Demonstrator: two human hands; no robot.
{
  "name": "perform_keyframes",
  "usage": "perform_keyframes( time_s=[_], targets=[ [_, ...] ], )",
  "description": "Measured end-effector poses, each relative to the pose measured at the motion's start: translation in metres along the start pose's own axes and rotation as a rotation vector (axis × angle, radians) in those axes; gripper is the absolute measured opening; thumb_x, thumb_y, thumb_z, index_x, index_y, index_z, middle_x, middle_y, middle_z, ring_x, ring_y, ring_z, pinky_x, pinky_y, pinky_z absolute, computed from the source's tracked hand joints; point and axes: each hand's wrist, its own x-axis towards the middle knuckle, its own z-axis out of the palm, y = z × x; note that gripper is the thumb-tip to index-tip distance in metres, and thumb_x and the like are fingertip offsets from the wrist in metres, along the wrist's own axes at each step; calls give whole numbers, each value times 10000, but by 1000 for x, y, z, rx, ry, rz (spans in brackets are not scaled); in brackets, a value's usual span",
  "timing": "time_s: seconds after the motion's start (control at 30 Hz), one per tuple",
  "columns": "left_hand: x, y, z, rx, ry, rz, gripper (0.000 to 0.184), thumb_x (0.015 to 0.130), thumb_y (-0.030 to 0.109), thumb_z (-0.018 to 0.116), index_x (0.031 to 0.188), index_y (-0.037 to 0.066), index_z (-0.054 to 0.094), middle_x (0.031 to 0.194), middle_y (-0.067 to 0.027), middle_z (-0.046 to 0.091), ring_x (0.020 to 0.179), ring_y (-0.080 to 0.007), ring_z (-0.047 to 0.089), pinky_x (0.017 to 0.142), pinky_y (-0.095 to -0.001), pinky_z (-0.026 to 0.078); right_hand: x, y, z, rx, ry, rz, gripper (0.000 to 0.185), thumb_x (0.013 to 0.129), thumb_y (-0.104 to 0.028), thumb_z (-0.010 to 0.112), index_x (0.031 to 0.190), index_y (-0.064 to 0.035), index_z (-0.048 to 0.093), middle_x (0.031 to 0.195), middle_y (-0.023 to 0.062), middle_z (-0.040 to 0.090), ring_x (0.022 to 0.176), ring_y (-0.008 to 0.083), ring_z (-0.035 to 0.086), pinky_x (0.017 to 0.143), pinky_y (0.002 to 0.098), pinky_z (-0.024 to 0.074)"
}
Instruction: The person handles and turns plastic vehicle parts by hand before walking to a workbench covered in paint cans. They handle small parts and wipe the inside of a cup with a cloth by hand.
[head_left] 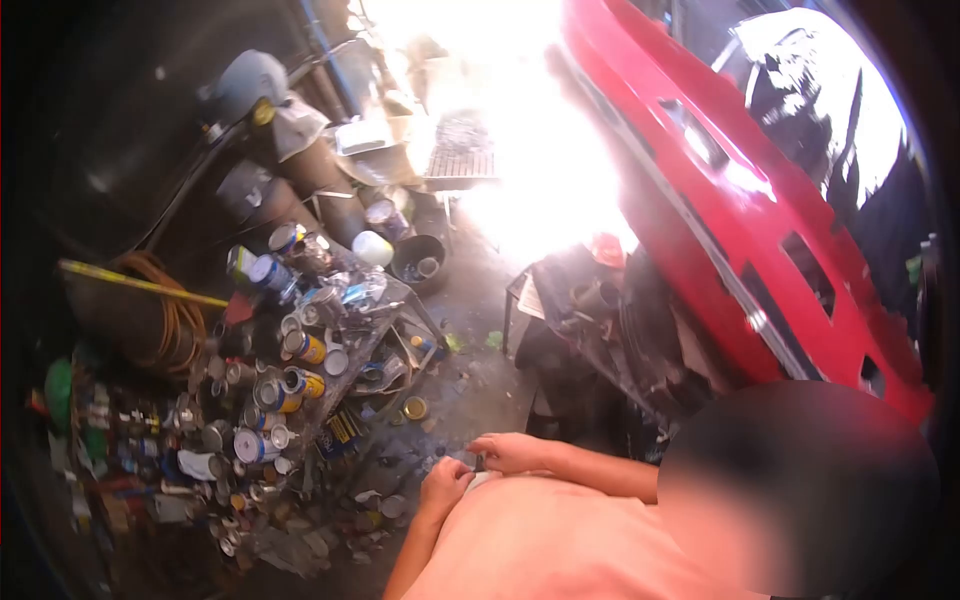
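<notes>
- Curling left hand (446,487) and right hand (511,452) together at a small, pale, cloth-like piece (482,479); cannot tell if gripped, too blurred.
- Working close against the torso (545,535), likely for steadiness.
- Left of the grip: yellow-labelled metal cans (304,347).

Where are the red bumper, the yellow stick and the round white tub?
Red bumper (738,212): head view, painted face between two openings.
Yellow stick (145,284): head view, middle of its length.
Round white tub (372,249): head view, middle of its white surface.

Two o'clock: red panel (725,220), glossy, smooth. Nine o'clock: paint-smeared cans (250,446), metal. Seven o'clock: round tin (415,407), shiny metal.
</notes>
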Motion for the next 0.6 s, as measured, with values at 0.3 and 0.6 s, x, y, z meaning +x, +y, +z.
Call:
perform_keyframes(
  time_s=[0.3, 0.6],
  targets=[
    [9, 1, -10, -146, 118, 101, 104, 784, 126, 755, 834, 71, 682, 843, -76, 611, 752, -225, 644, 674, -332, 507, -5, -7, -3, 132, -17, -39, 255, 890, -215, 607, 1085, -54, 643, 1029, 183, 648, 980, 358, 623, 841, 429, 479],
    [9, -5, -5, -617, -3, -56, 154, 910, 158, 650, 986, 31, 693, 895, -58, 652, 845, -148, 612, 770, -292, 487, -9, 10, 10, 521, 38, 18, 215, 925, -158, 630, 1101, -35, 634, 970, 75, 664, 932, 167, 608, 831, 331, 482]
  ],
)
